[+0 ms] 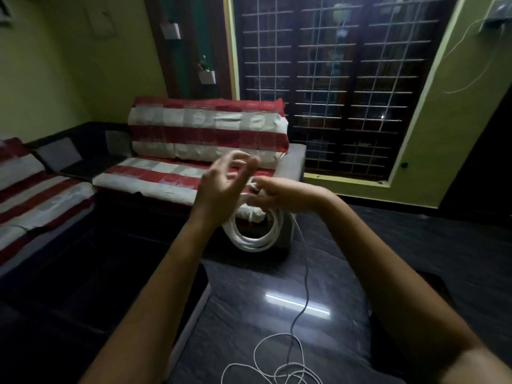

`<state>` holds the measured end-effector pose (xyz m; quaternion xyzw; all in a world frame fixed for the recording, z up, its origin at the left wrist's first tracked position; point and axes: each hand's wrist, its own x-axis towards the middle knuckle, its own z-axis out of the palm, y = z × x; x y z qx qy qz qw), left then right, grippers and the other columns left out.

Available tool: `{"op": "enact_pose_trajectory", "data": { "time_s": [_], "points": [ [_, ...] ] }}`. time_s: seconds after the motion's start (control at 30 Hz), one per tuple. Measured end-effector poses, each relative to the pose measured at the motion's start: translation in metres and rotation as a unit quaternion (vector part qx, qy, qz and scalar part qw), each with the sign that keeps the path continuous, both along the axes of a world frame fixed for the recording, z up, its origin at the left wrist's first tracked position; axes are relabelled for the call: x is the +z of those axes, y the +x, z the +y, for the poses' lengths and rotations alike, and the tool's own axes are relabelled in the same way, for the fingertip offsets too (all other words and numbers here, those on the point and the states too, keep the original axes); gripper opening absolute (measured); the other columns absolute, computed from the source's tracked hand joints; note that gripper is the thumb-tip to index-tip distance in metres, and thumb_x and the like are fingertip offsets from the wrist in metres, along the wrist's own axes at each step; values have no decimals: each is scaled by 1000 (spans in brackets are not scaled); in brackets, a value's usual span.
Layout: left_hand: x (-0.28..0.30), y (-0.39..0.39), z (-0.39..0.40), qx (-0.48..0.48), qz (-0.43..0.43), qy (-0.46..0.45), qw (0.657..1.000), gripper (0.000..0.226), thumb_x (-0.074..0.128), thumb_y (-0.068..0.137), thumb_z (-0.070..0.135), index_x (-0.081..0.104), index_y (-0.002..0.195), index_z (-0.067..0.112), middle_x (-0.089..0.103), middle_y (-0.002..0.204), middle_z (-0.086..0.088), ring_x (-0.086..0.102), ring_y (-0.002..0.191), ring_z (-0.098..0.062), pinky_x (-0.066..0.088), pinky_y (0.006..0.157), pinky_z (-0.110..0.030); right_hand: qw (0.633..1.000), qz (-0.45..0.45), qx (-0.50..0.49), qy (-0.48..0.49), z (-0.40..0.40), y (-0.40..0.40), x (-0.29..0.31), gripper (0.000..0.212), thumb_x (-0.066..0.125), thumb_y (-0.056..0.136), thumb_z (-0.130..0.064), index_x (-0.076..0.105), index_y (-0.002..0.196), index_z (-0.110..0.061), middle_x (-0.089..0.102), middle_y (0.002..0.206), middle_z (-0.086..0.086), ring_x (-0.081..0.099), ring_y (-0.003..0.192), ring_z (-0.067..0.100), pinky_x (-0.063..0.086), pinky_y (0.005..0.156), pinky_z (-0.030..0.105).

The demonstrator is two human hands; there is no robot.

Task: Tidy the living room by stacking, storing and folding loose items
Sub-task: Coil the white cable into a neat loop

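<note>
A white cable hangs as a coil (pixel 253 236) of several loops in front of me, above the dark table (pixel 346 314). My right hand (pixel 279 194) grips the top of the coil. My left hand (pixel 224 181) is raised just left of it, blurred, with its fingers spread and loosely bent near the cable; no grip shows. One strand runs down from the coil to loose cable loops (pixel 279 367) lying on the table at the bottom edge.
A sofa (pixel 205 151) with a red and white striped cover stands behind the hands; a second striped seat (pixel 36 195) is at the left. A barred window (pixel 340 87) fills the far wall. Dark floor lies to the right.
</note>
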<state>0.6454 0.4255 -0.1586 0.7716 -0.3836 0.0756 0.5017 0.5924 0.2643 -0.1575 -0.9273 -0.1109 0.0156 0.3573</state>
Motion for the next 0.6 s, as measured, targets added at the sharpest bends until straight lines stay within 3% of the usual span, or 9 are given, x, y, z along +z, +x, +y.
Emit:
{"op": "enact_pose_trajectory", "data": {
  "time_s": [0.07, 0.1, 0.2, 0.3, 0.37, 0.4, 0.47, 0.53, 0.6],
  "points": [
    [9, 0, -11, -26, 28, 169, 985, 88, 34, 68, 90, 51, 126, 27, 62, 107, 5, 64, 88, -9, 56, 68, -26, 995, 13, 33, -98, 5, 5, -2, 39, 51, 97, -16, 43, 135, -8, 58, 111, 6, 58, 96, 11, 49, 87, 24],
    [8, -1, -16, -53, 81, 214, 972, 82, 39, 73, 85, 50, 129, 26, 63, 107, 0, 67, 86, -16, 59, 70, -35, 988, 31, 36, -150, 6, 7, -3, 41, 50, 98, -18, 43, 136, -5, 56, 122, 13, 56, 109, 18, 45, 96, 27],
    [-1, -1, -23, -133, 322, 182, 920, 71, 47, 82, 68, 54, 125, 13, 66, 109, -18, 69, 87, -26, 58, 82, -44, 975, 90, 1, -201, 4, 13, -7, 25, 51, 98, -22, 58, 108, 0, 62, 99, 12, 58, 93, 23, 49, 85, 25],
    [-8, -3, -26, -141, 460, 119, 869, 86, 39, 85, 68, 44, 135, -1, 67, 83, -21, 69, 57, -20, 54, 50, -24, 976, 82, 0, -201, 3, 18, -7, 30, 55, 95, -24, 57, 105, 4, 63, 101, 17, 61, 94, 31, 51, 89, 39],
    [-9, -6, -32, -130, 458, 124, 871, 89, 31, 88, 69, 41, 137, -4, 67, 68, -19, 63, 45, -16, 46, 39, -18, 974, 77, 7, -212, -4, 19, -5, 21, 56, 95, -25, 57, 93, -4, 62, 90, 8, 59, 83, 22, 51, 85, 30],
    [-8, -8, -35, -123, 446, 130, 877, 91, 28, 88, 71, 40, 138, -5, 68, 67, -20, 63, 45, -18, 43, 38, -18, 973, 74, 12, -218, -6, 19, -3, 18, 57, 95, -25, 58, 98, -8, 60, 90, 3, 57, 82, 17, 50, 85, 26],
    [-5, -6, -43, -115, 422, 131, 890, 97, 25, 87, 74, 32, 143, -5, 62, 101, -37, 70, 62, -28, 43, 39, -17, 973, 62, 3, -222, -16, 21, -3, 49, 58, 94, -30, 45, 130, 0, 57, 117, 10, 56, 104, 19, 45, 99, 31],
    [-3, -2, -51, -113, 397, 138, 901, 107, 30, 75, 84, 29, 148, 5, 47, 126, -38, 70, 84, -24, 52, 52, -21, 974, 57, -5, -218, -22, 19, -5, 75, 58, 93, -34, 22, 145, 7, 42, 141, 19, 45, 126, 29, 35, 110, 36],
    [-1, 1, -61, -97, 364, 172, 910, 112, 32, 65, 89, 33, 147, 15, 56, 127, -28, 65, 102, -27, 55, 79, -33, 975, 37, -28, -217, -32, 19, -8, 67, 55, 95, -30, 26, 144, 6, 40, 144, 22, 40, 132, 35, 32, 111, 40]
  ]
}}
